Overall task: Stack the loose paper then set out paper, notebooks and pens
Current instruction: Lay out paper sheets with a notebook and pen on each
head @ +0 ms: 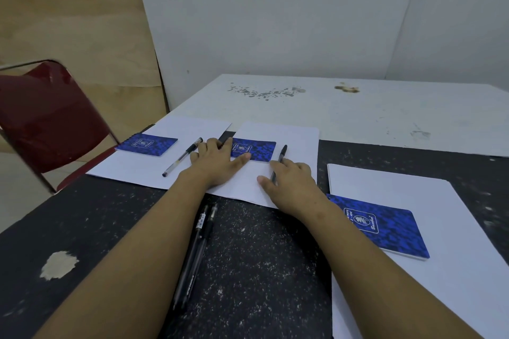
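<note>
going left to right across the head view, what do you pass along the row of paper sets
red chair → left notebook → left pen → left hand → middle notebook → right hand → right notebook. Left out as overlapping: pen at the right hand, two spare pens.

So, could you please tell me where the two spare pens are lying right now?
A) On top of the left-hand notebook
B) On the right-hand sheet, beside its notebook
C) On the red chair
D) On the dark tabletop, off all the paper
D: the two spare pens lie side by side on the dark tabletop, nearer the camera than the sheets and touching none of them.
</note>
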